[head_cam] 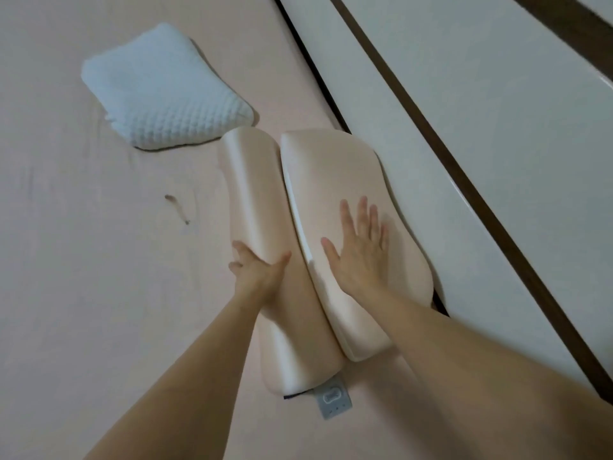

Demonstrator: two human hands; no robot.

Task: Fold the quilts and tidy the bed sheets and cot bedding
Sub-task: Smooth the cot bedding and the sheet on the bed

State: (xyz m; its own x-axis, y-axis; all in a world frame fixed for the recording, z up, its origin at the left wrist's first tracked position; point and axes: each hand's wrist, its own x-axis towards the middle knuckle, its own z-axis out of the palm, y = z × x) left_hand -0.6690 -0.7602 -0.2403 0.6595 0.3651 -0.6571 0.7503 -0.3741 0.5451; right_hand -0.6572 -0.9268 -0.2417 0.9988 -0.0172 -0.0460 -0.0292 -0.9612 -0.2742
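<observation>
**Both hands on pillows**

L hand (255, 267) is gripping the near pillow (258, 207) w/ thumb and fingers wrapped round it. R hand (360, 247) is pressing flat, fingers straight, on the far pillow (345, 167). Both pillows are lying side by side on the bed sheet (83, 260), by the wall (464, 111). Folded white quilt (159, 91) is lying nearby.

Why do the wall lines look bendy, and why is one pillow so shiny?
In the head view, the wide-angle lens curves the dark brown wall strips near the picture's edge. Soft room light leaves a pale sheen on the smooth cream satin pillow that the left hand grips. The right hand looks slightly blurred, and the white waffle-textured folded quilt is soft, not sharp.
</observation>
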